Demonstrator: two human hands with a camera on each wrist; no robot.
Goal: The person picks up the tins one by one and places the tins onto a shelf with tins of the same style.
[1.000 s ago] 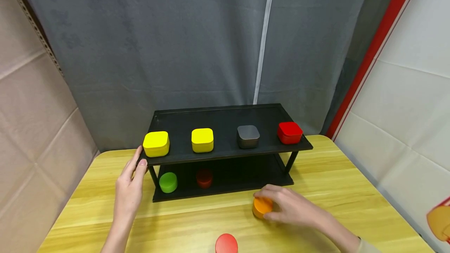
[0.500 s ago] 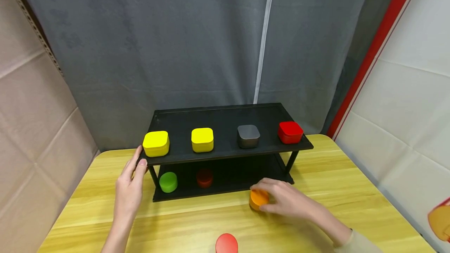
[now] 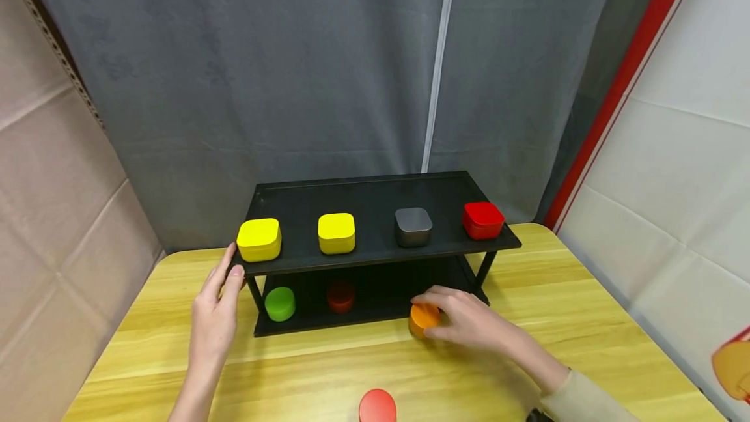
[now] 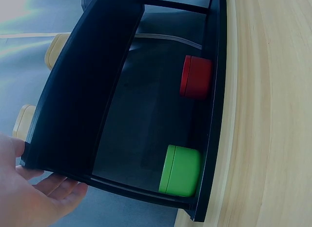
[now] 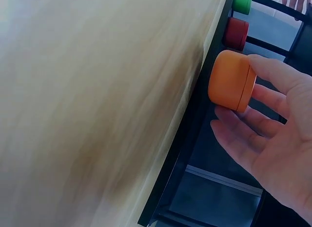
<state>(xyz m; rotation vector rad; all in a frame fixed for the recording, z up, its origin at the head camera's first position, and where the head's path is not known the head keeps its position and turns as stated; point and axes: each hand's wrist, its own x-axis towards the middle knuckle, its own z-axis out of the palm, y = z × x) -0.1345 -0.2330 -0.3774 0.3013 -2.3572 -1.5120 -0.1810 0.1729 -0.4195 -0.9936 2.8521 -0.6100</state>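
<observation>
My right hand [image 3: 463, 319] grips an orange round box [image 3: 424, 320] between thumb and fingers, at the front edge of the black two-tier shelf's lower tier [image 3: 387, 315]. In the right wrist view the orange box [image 5: 231, 80] overlaps that edge. My left hand [image 3: 215, 318] holds the left front corner of the upper tier [image 3: 363, 193]; in the left wrist view the thumb lies on one side of the board and the fingers [image 4: 58, 190] on the other. A green round box [image 3: 280, 305] and a dark red round box [image 3: 341, 297] stand on the lower tier.
Along the upper tier stand two yellow square boxes, one at the left [image 3: 259, 240] and another [image 3: 336, 234], then a dark grey one [image 3: 413, 227] and a red one [image 3: 483, 221]. A red round piece [image 3: 377, 406] lies on the wooden table [image 3: 293, 383]. Behind hangs a grey curtain [image 3: 281, 83].
My right hand has carried the orange round box forward and slightly left, from over the table to the lower tier's front edge. The left hand stays on the shelf corner.
</observation>
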